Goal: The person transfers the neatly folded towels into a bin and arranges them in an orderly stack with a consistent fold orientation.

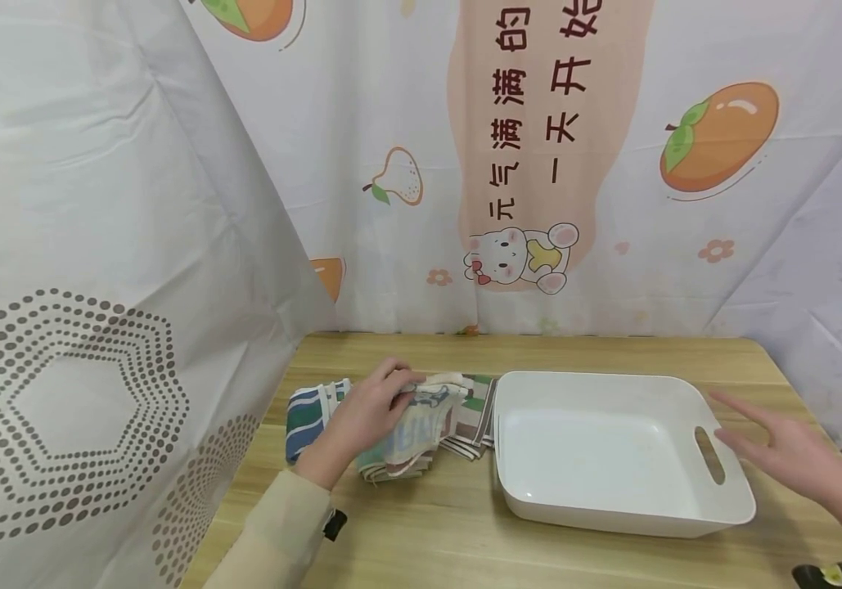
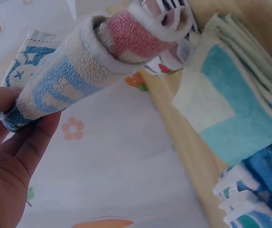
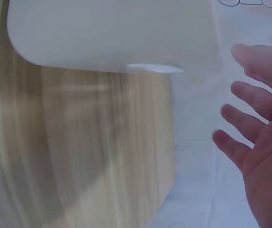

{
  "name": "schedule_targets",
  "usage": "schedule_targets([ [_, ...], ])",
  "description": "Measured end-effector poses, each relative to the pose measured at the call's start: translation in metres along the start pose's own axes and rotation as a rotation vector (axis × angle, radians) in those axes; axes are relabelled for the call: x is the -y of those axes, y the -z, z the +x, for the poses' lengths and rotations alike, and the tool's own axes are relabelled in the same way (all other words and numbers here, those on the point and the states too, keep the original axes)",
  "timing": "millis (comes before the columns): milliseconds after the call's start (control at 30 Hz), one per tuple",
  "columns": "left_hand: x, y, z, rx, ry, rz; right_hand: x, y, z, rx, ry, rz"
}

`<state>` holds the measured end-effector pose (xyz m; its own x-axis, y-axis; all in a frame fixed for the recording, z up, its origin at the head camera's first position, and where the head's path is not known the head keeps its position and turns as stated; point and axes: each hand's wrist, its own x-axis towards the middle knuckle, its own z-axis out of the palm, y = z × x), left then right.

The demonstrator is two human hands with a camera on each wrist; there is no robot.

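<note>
fingers of the left hand (image 1: 371,406) pinch a towel (image 2: 69,80) near other towels (image 2: 236,102). the right hand (image 1: 792,454), fingers spread, is just beside the tray (image 1: 605,519).

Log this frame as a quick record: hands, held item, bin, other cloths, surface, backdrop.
left hand: fingers pinch the held towel
held towel: cream and blue, with pink at one end; lifted, curled over
right hand: holds nothing, fingers extended beside the bin's handle end
white bin: on the table, right of the cloths in the head view; oval handle slot near the right hand
other cloths: blue-green striped towel; teal-and-cream folded cloth; more folded cloth beside the bin
table: wood-grain
backdrop: printed curtain
</note>
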<state>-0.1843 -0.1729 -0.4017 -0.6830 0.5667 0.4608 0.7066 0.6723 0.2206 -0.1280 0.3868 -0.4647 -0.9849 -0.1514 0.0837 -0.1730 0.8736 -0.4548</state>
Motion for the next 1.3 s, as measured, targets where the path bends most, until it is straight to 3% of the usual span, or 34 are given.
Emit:
schedule_targets([
  [233, 0.001, 0.006, 0.011, -0.054, -0.054, 0.032, 0.016, -0.001, 0.011, -0.041, 0.131, 0.023],
  [433, -0.004, 0.01, 0.022, -0.064, -0.074, 0.054, 0.04, 0.0, 0.026, -0.104, 0.285, -0.048],
  [867, -0.021, 0.013, 0.045, -0.128, -0.097, 0.154, 0.091, -0.008, 0.046, -0.111, 0.421, -0.104],
  [1300, -0.038, 0.002, 0.065, -0.217, -0.191, 0.205, 0.137, -0.008, 0.055, -0.092, 0.496, -0.114],
])
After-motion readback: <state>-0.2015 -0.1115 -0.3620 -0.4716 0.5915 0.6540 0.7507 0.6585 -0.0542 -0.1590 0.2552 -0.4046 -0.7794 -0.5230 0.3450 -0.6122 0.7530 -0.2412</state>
